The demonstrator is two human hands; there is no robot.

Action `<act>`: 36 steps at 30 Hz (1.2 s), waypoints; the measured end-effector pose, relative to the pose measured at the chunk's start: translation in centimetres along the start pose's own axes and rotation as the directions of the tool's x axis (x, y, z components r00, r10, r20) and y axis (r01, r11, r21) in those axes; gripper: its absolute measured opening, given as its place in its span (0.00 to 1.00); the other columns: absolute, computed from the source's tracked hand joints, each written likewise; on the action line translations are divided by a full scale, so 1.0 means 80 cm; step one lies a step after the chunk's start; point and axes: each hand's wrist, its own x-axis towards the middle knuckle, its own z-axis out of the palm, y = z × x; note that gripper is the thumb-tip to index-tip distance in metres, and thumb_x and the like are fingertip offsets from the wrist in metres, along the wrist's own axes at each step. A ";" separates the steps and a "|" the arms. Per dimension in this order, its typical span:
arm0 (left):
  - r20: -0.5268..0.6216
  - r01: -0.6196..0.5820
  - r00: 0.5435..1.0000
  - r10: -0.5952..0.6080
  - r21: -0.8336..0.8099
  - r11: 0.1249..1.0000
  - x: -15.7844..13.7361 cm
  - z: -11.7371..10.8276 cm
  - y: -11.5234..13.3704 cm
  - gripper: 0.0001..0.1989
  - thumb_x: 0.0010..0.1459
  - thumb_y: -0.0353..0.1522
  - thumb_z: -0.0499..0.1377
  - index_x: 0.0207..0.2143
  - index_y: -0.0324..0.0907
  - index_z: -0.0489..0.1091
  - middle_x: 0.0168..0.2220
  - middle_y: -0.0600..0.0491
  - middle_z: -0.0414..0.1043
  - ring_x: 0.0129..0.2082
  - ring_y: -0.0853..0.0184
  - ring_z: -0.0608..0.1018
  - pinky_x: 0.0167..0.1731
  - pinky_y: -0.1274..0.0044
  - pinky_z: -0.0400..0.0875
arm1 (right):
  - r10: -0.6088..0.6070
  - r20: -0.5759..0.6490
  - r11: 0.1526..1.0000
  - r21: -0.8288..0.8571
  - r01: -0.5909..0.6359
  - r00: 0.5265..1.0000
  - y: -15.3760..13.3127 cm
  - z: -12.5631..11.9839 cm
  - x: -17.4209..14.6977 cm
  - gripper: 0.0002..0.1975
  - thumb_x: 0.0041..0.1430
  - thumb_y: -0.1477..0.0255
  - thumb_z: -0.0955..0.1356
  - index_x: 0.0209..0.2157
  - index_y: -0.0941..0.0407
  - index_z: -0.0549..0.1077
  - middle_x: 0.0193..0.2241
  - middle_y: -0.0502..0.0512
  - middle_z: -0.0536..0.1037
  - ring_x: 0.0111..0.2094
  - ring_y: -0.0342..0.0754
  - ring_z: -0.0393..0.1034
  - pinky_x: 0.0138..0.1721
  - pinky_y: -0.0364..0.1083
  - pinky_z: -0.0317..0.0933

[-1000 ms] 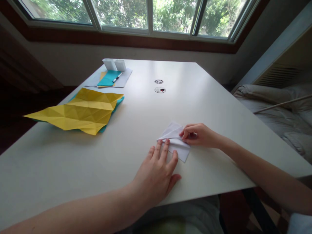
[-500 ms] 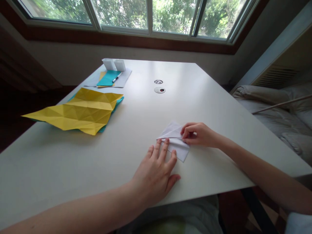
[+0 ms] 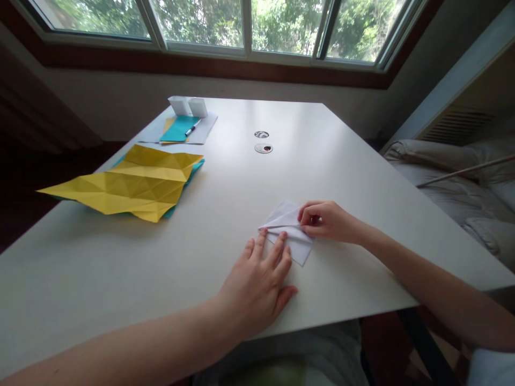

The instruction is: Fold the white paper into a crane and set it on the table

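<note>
A small folded sheet of white paper (image 3: 286,215) lies on the white table, with creases and a raised fold across its middle. My left hand (image 3: 257,284) rests at its near left side, fingers spread and fingertips pressing on the paper, thumb out over the table. At the paper's right edge, my right hand (image 3: 328,221) has its thumb and bent index finger pinched on the fold. The fingertips partly cover the right end of the fold.
A creased yellow sheet (image 3: 132,182) lies over a teal sheet (image 3: 197,167) on the left. Farther back are more papers, a teal card (image 3: 179,128), a pen (image 3: 192,128) and white folded pieces (image 3: 197,107). Two round table inserts (image 3: 263,148) sit mid-table.
My left hand's fingers have shifted slightly on the paper, with one fingertip moving to the right along the fold. The right hand keeps its pinch, almost unmoved.
</note>
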 end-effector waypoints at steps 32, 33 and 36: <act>-0.015 -0.048 0.999 0.047 -0.019 0.999 0.000 0.000 -0.007 0.27 0.62 0.46 0.37 0.56 0.40 0.55 0.63 0.41 0.45 0.62 0.50 0.50 0.54 0.53 0.49 | 0.033 -0.021 0.999 0.014 -0.032 0.999 0.001 0.005 -0.002 0.03 0.45 0.79 0.66 0.20 0.59 0.68 0.30 0.53 0.74 0.22 0.37 0.61 0.24 0.38 0.56; -0.014 -0.051 0.999 0.050 -0.021 0.999 0.001 0.000 -0.008 0.27 0.62 0.46 0.37 0.56 0.40 0.55 0.63 0.41 0.46 0.62 0.49 0.49 0.55 0.53 0.49 | 0.031 -0.018 0.999 0.015 -0.031 0.999 0.002 0.005 -0.002 0.03 0.44 0.79 0.66 0.21 0.59 0.68 0.30 0.53 0.74 0.23 0.37 0.61 0.24 0.38 0.56; -0.022 -0.062 0.998 0.062 -0.021 0.998 0.003 -0.002 -0.010 0.27 0.61 0.46 0.39 0.54 0.40 0.57 0.62 0.42 0.49 0.62 0.46 0.48 0.54 0.52 0.48 | 0.033 -0.012 0.999 0.014 -0.033 0.999 0.003 0.005 -0.002 0.02 0.44 0.78 0.66 0.21 0.59 0.69 0.29 0.52 0.74 0.22 0.37 0.61 0.24 0.38 0.56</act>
